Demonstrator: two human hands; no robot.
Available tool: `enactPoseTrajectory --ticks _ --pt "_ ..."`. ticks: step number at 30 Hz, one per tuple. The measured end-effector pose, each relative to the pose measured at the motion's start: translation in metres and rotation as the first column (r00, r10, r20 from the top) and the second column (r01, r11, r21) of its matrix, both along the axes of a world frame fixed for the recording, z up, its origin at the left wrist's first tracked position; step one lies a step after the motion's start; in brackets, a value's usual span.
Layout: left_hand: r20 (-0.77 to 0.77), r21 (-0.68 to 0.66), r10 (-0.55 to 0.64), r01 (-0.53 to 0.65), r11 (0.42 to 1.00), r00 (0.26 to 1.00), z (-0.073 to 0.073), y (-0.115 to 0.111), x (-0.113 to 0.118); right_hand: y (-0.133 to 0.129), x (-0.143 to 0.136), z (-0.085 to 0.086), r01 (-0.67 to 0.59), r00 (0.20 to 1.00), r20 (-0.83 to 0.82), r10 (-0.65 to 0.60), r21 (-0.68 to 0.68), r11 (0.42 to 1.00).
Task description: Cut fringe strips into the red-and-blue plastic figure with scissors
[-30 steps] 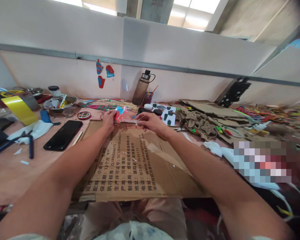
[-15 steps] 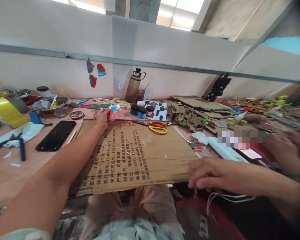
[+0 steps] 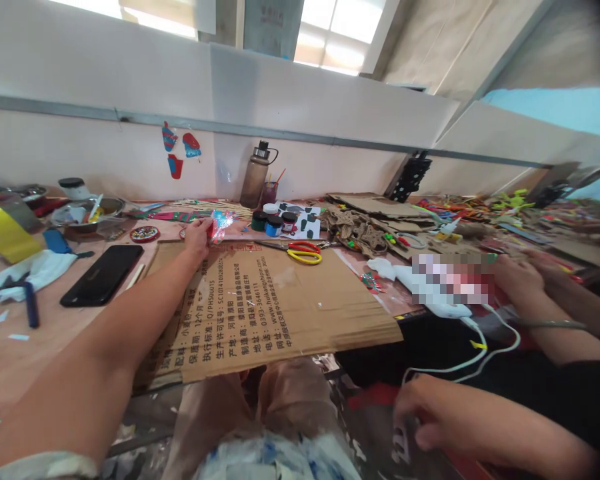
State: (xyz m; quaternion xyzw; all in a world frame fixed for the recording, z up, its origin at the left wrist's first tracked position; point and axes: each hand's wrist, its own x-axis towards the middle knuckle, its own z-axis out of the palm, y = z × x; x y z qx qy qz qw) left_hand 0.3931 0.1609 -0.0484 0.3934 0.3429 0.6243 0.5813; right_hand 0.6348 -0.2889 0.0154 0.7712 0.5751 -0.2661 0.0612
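Observation:
Over the far left edge of the cardboard sheet (image 3: pixel 300 327), my left hand (image 3: pixel 199 240) pinches a small red and blue piece with shiny clear film (image 3: pixel 222 225). The printed cardboard lies flat, its near edge overhanging my lap. My right hand (image 3: pixel 423 410) is low at the right, beyond the table's front edge, beside a dark red bag (image 3: pixel 375 397). Its fingers are bent downward and blurred, so whether they hold anything cannot be made out. Scissors with red and yellow handles (image 3: pixel 304 253) rest at the cardboard's far edge.
Left of the cardboard lie a black phone (image 3: pixel 103 275) and blue-handled pliers (image 3: pixel 32 300). A bottle (image 3: pixel 255 179) and paint jars (image 3: pixel 273 225) stand behind. A white power strip (image 3: pixel 405 283) with a cable (image 3: pixel 475 328) lies right, near another person's hands (image 3: pixel 517 283).
My right hand has moved down and away from the cardboard's right corner to beside the red bag. My left hand still pinches the red and blue piece. The view has shifted right.

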Motion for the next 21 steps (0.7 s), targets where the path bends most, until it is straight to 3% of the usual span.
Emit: enactPoseTrajectory --ticks 3,4,6,8,11,12,16,21 --pt "0.055 -0.009 -0.046 0.046 0.999 0.997 0.004 -0.006 0.000 0.017 -0.012 0.025 -0.166 0.965 -0.195 0.173 0.049 0.985" --pt "0.060 -0.013 -0.068 0.069 0.998 0.996 0.006 -0.007 0.000 0.028 -0.015 0.032 -0.227 0.941 -0.220 0.257 0.155 0.962" --pt "0.062 -0.016 -0.110 0.111 0.994 0.992 0.008 -0.010 -0.001 0.057 -0.017 0.036 -0.264 0.928 -0.141 0.345 0.405 0.876" --pt "0.064 -0.002 -0.131 0.131 0.991 0.989 0.009 -0.011 -0.001 0.096 -0.013 0.031 -0.260 0.944 -0.013 0.331 0.591 0.764" --pt "0.068 0.027 -0.130 0.129 0.991 0.989 0.009 -0.011 0.000 0.163 -0.001 0.013 -0.301 0.952 0.177 0.250 0.691 0.657" --pt "0.066 0.025 -0.129 0.128 0.991 0.989 0.009 -0.010 -0.001 0.185 0.004 0.007 -0.307 0.952 0.227 0.206 0.679 0.667" --pt "0.035 -0.007 -0.158 0.158 0.987 0.987 0.008 -0.009 -0.004 0.250 0.016 -0.014 -0.309 0.911 0.388 0.139 0.422 0.852" --pt "0.019 0.011 -0.216 0.216 0.976 0.976 0.008 -0.012 -0.009 0.271 0.020 -0.022 -0.349 0.896 0.401 0.191 0.368 0.862"
